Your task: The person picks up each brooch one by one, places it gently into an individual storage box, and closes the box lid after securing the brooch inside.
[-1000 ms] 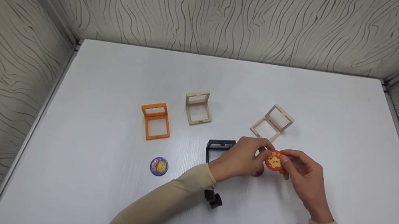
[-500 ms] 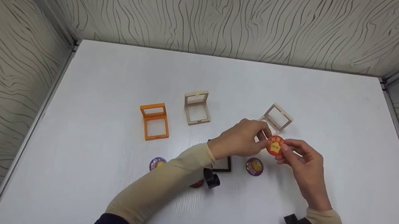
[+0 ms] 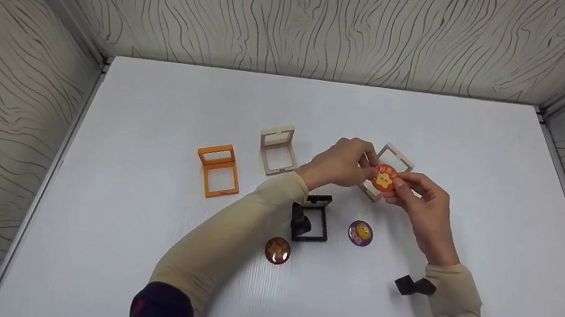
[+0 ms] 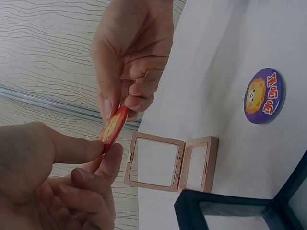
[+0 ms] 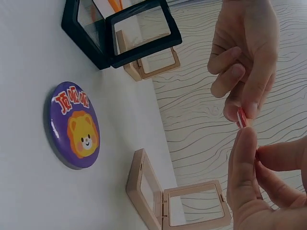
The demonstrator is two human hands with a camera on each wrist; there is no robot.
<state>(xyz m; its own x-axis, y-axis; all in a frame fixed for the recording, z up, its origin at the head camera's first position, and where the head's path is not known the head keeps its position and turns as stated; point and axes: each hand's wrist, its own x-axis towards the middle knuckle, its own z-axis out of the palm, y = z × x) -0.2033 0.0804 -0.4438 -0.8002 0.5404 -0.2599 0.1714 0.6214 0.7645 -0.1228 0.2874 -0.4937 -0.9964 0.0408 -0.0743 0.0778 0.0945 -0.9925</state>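
Observation:
Held between both hands is a round red badge point(image 3: 385, 178) with a yellow star-shaped figure. My left hand point(image 3: 338, 162) pinches its left edge between thumb and fingers. Its right edge is pinched by the thumb and fingers of my right hand point(image 3: 427, 214). In the head view, the badge is over an open pinkish-beige hinged frame point(image 3: 397, 156), partly covering it. The left wrist view shows the badge point(image 4: 113, 128) tilted and apart from that frame point(image 4: 156, 162). Nearer the person, a purple badge point(image 3: 360, 233) with a yellow lion lies face up.
An open black frame point(image 3: 310, 239) stands beside the left forearm, with a shiny brownish-red badge point(image 3: 277, 250) in front of it. Farther left are an open cream frame point(image 3: 281, 171) and an open orange frame point(image 3: 221, 192). Wood-patterned walls point(image 3: 306, 19) enclose the white table point(image 3: 151, 119).
Both hands have carried the red badge away from the person, toward the pinkish-beige frame. The left forearm now covers the left purple badge, while the black frame and brownish-red badge show more.

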